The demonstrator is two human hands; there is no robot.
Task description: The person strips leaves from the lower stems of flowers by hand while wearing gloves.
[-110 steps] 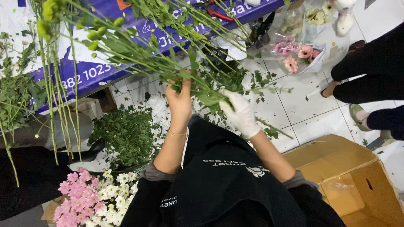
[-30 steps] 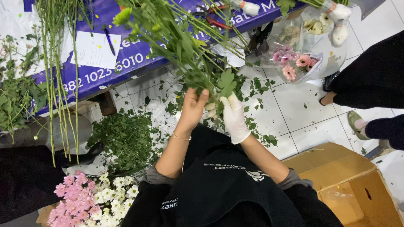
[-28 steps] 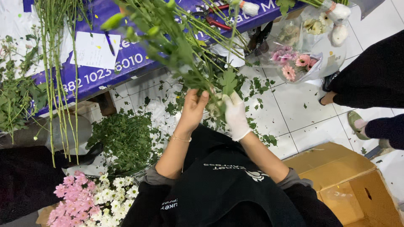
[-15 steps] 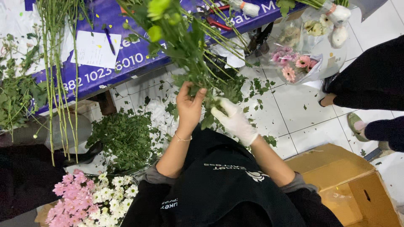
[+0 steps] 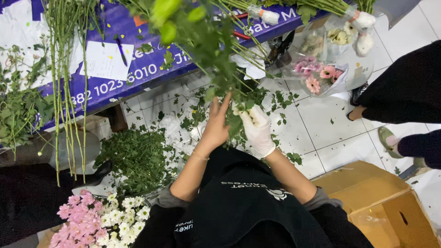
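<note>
I hold a bunch of long green flower stems with leaves and pale green buds, rising up and to the left over the table edge. My bare left hand has its fingers stretched up against the lower stems. My right hand, in a white glove, is closed around the bunch just to the right of it. Stripped leaves lie on the white floor tiles below.
A blue-covered table carries more stems, a white paper and a pen. A heap of green foliage and pink and white flowers lie at left. A wrapped pink bouquet, a cardboard box and another person's legs are at right.
The bunch has swung from lying across to pointing more upright and leftward. My gloved hand slid down and closed lower on the stems; my left hand stays pressed against them.
</note>
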